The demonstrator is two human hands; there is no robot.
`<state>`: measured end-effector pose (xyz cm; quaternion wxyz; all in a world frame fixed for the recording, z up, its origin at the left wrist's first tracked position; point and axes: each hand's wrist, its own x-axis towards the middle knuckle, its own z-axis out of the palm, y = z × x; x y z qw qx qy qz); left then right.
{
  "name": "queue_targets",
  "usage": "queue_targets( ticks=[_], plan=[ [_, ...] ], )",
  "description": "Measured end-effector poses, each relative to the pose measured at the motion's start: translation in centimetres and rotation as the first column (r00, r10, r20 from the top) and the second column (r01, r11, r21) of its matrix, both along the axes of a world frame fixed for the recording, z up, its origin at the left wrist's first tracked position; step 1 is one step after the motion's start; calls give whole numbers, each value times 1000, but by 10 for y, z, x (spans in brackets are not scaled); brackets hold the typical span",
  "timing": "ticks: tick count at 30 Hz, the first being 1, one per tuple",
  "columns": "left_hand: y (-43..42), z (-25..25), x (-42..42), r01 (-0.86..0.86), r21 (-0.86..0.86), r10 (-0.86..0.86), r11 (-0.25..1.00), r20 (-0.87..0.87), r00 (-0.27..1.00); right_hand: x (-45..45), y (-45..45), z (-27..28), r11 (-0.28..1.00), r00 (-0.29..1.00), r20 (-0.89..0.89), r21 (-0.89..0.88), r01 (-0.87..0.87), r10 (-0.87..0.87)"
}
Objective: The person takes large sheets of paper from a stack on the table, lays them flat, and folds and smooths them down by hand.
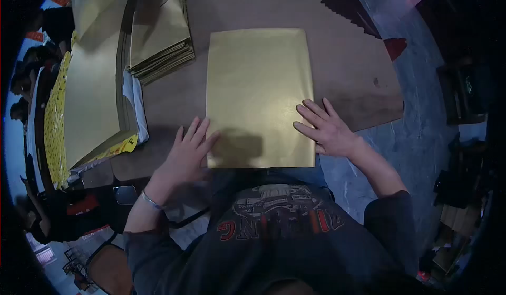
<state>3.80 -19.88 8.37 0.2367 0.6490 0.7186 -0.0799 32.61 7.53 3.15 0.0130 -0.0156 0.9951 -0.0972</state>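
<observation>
A sheet of gold paper lies flat on the table in front of me, its near edge close to my body; whether it is folded I cannot tell. At its lower left edge rests my left hand, fingers spread, fingertips on or beside the border. My right hand lies at the right edge with fingers apart, several of them touching the gold surface. Neither hand grips anything. A dark shadow falls across the lower left part of the paper.
Left of the sheet sits a stack of folded gold paper. Beyond it is a pile of large gold sheets on yellow printed wrapping. The brown table ends at the right, above a grey floor. A chair stands lower left.
</observation>
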Motion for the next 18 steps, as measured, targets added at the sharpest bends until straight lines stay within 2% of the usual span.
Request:
queue_targets(
  ticks=[2, 3, 5, 6, 8, 10, 12, 13, 15, 16, 18],
  plan=[
    [-18, -27, 1, 36, 165, -9, 986, -164, 986, 0, -2, -1, 1000, 998, -68, -20, 1, -3],
    [-20, -31, 2, 34, 167, -6, 985, -167, 986, 1, -1, -1, 997, 992, -123, -80, -2, -8],
    [-20, -36, 4, -40, 300, 38, 953, 12, 999, 1, -1, 3, 980, 976, -205, -197, 26, -67],
    [-21, -35, 5, -99, 377, 47, 921, 146, 988, 3, 0, 2, 980, 977, -201, -196, 28, -68],
    [-16, -45, 0, -117, 445, 36, 888, 187, 982, 7, 8, -1, 859, 927, -350, -508, -69, -132],
    [0, -55, -9, -131, 511, 16, 849, 222, 975, 8, 4, 13, 873, 924, -353, -485, -49, -144],
    [23, -61, -16, -139, 684, -65, 716, 263, 963, 14, 3, 17, 861, 929, -353, -501, -90, -108],
    [27, -61, -18, -132, 687, -76, 714, 263, 962, 16, 2, 20, 864, 928, -354, -497, -82, -116],
    [37, -60, -22, -113, 510, -75, 853, 334, 940, 22, 2, 26, 956, 949, -315, -284, -71, -23],
    [39, -54, -15, -123, 505, -73, 854, 352, 933, 27, 5, 29, 992, 974, -224, -122, -11, -17],
    [35, -52, -10, -63, 486, -91, 872, 288, 953, 31, 17, 32, 994, 992, -82, -55, 95, -100]
  ],
)
